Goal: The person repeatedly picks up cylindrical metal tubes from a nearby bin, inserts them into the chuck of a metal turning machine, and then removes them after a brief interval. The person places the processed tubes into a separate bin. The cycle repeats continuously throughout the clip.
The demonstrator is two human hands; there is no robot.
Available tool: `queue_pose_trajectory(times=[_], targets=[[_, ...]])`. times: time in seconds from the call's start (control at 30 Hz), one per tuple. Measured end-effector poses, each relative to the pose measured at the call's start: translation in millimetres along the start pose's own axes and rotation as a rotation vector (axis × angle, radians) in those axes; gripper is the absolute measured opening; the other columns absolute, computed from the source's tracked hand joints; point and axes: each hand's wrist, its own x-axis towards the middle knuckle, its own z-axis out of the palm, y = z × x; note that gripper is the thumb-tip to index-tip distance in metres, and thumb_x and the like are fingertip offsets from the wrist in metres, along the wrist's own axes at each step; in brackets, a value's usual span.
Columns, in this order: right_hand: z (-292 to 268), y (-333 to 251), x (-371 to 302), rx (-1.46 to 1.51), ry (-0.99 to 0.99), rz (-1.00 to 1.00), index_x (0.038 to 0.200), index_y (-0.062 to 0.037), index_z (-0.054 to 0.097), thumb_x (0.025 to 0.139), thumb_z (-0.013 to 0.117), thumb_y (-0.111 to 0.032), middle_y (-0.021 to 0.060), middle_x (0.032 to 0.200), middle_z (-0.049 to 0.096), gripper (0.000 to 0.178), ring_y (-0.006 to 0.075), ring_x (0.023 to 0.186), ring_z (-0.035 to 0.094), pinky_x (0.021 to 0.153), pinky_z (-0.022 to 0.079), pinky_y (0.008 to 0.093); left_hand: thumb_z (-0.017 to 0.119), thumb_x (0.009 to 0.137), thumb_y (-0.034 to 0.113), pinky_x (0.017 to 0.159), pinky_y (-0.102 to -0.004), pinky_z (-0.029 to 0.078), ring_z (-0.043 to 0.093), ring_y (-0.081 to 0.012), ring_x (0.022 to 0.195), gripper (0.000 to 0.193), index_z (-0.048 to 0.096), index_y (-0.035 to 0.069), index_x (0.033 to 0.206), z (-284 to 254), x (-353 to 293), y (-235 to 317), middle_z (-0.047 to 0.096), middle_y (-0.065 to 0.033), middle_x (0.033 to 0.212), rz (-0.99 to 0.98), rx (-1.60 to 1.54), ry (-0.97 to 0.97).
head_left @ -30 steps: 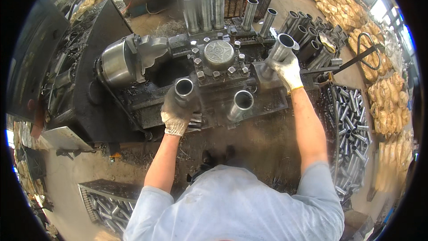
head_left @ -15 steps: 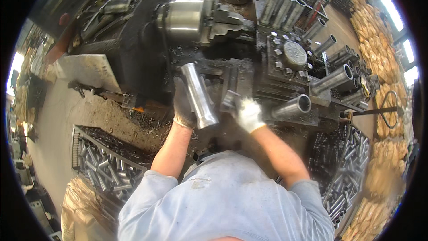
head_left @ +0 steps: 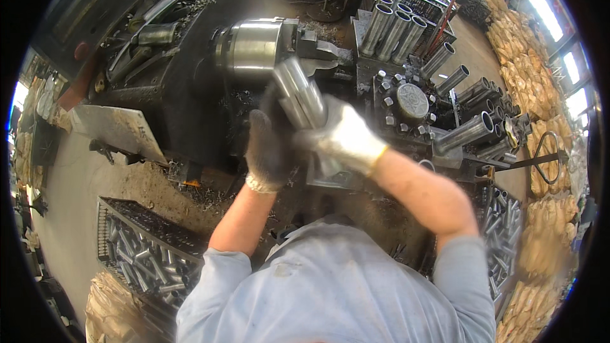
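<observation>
My right hand (head_left: 349,136), in a white work glove, is closed around a shiny metal tube (head_left: 301,94). Motion blurs the tube, which slants up and left in front of the lathe chuck (head_left: 254,47). Beside its lower left side is my left hand (head_left: 265,152), in a dark, soiled glove with a pale cuff. The left thumb points up, apart from the tube, and the hand looks open. Its other fingers are smeared, so contact with the tube is unclear. Whether the right hand also has a smaller piece cannot be made out.
Right of the chuck is a bolted tool post (head_left: 413,101). Upright tubes (head_left: 394,28) stand behind it, and more tubes (head_left: 467,132) lean on the right. Crates of short tubes (head_left: 143,251) flank me on both sides. A metal plate (head_left: 121,128) juts out at left.
The tube has moved up toward the chuck and tilted. My right hand, apart from it before with a small dark piece, now grips it; my left hand has loosened. The view has shifted slightly.
</observation>
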Motion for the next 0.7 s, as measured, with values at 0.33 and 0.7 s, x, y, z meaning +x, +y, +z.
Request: queue_pose_trajectory(times=[0.33, 0.7], targets=[[-197.2, 13.7, 166.1, -1.817, -0.153, -0.258, 0.127, -0.006, 0.069, 0.076, 0.087, -0.029, 0.0197, 0.106, 0.078, 0.059, 0.0371, 0.096, 0.079, 0.083, 0.065, 0.0432, 0.07, 0.104, 0.043, 0.106, -0.0386, 0.053, 0.07, -0.0249, 0.115, 0.056, 0.062, 0.001, 0.141, -155.9, -96.3, -6.8, 0.073, -0.0137, 0.125, -0.215, 0.653, 0.567], [-158.3, 83.2, 221.9, -1.008, -0.379, -0.227, 0.106, -0.0007, 0.078, 0.073, 0.086, -0.043, 0.0254, 0.107, 0.079, 0.054, 0.0382, 0.101, 0.077, 0.089, 0.062, 0.0458, 0.049, 0.109, 0.065, 0.09, -0.0445, 0.048, 0.061, -0.0275, 0.093, 0.059, 0.068, 0.009, 0.111, -257.7, -217.0, 73.2, 0.065, -0.0087, 0.099, 0.092, 0.452, 1.212]])
